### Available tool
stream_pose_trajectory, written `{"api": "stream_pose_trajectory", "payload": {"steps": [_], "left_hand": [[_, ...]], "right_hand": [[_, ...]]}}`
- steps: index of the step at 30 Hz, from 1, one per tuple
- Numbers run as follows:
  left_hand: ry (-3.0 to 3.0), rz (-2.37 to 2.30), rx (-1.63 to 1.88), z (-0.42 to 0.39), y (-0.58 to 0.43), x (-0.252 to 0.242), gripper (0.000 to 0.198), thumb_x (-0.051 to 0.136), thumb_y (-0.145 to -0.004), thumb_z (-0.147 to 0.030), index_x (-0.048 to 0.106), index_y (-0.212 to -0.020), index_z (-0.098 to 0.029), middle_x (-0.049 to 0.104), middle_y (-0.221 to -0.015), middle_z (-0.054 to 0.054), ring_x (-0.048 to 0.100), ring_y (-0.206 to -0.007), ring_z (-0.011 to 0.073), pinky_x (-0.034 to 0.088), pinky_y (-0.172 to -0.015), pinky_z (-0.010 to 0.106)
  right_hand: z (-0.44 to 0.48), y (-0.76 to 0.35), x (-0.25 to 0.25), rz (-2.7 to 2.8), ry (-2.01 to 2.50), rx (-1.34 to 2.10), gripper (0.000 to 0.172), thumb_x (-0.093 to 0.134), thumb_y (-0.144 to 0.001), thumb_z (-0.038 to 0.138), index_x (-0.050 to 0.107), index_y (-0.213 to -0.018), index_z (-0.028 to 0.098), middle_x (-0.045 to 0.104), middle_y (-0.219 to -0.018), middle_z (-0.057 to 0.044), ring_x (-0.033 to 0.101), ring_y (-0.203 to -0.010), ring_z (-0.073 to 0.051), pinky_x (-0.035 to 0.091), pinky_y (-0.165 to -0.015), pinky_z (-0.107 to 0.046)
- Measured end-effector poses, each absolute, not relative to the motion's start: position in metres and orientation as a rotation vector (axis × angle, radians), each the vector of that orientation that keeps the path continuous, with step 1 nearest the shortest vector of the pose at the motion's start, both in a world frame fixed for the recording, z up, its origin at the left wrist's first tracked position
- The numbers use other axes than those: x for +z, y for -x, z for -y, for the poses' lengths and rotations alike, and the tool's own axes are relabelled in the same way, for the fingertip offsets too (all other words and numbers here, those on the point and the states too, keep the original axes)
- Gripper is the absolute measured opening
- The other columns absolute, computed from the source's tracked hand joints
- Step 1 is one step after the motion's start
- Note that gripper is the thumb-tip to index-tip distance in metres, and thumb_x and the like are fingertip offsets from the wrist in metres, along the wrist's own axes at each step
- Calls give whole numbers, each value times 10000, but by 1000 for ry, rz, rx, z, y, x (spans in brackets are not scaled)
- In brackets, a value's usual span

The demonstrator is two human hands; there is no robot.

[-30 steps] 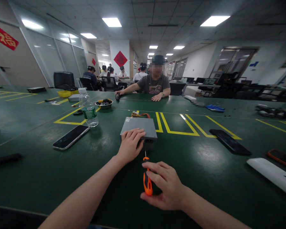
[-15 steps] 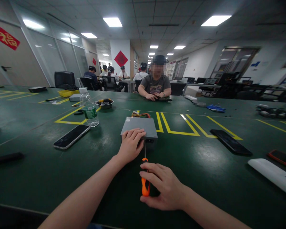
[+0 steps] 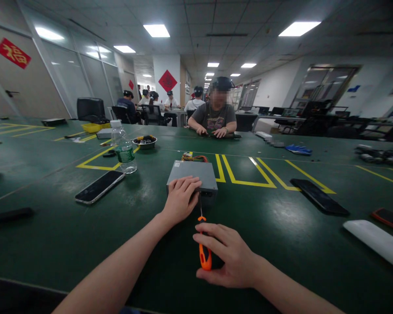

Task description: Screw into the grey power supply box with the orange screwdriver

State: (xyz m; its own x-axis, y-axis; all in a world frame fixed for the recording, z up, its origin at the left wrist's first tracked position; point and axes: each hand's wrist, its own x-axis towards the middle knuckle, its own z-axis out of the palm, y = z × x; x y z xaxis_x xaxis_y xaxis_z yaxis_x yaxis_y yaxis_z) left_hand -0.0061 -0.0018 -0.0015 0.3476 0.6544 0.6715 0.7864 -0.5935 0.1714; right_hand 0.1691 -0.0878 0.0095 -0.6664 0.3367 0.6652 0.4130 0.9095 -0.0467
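Observation:
A grey metal box (image 3: 193, 172) with coloured wires at its far end lies on the green table (image 3: 68, 235). My left hand (image 3: 180, 200) rests on its near left corner, fingers curled over the top edge. My right hand (image 3: 231, 257) is closed round the orange and black handle of a screwdriver (image 3: 204, 250). The thin shaft points away from me, and its tip meets the box's near face.
A water bottle (image 3: 124, 150) and a phone (image 3: 100, 186) lie to the left. Another dark phone (image 3: 319, 196), a white object (image 3: 375, 242) and an orange-edged phone (image 3: 389, 217) lie to the right. A person (image 3: 214, 117) sits across the table. Yellow lines mark the table.
My hands and the screwdriver have stayed nearly in place against the box. The person across the table drew an outstretched arm in and brought both hands together.

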Motion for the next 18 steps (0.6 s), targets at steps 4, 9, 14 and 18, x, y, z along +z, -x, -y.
{"api": "stream_pose_trajectory", "payload": {"steps": [4,9,14,18], "left_hand": [[2425,1315,-1076,2,6,-2,273,446,-850,-231,519,-1112,-260,561,-1213,13,441,-1161,201,280,-935,395],[2419,1315,-1072,3,6,-1,281,445,-848,-232,525,-1117,-259,563,-1208,20,450,-1148,203,284,-932,394],[2421,1321,-1064,3,6,0,283,446,-850,-232,518,-1122,-262,553,-1222,14,444,-1154,201,278,-933,392],[2424,1320,-1048,3,6,-1,281,443,-854,-234,512,-1124,-263,550,-1227,4,442,-1157,193,275,-937,389]], "right_hand": [[88,-178,12,2322,470,-148,413,486,-800,423,539,-1075,119,625,-1020,-137,610,-916,-187,499,-737,-287],[85,-188,14,2239,410,-201,359,506,-748,350,548,-1001,100,647,-891,-126,631,-774,-176,502,-620,-279],[82,-192,14,2210,412,-233,332,479,-747,343,549,-980,116,648,-836,-107,627,-700,-167,492,-552,-277],[81,-192,15,2199,408,-248,333,491,-743,338,554,-968,101,645,-840,-122,626,-722,-180,494,-560,-286]]}}
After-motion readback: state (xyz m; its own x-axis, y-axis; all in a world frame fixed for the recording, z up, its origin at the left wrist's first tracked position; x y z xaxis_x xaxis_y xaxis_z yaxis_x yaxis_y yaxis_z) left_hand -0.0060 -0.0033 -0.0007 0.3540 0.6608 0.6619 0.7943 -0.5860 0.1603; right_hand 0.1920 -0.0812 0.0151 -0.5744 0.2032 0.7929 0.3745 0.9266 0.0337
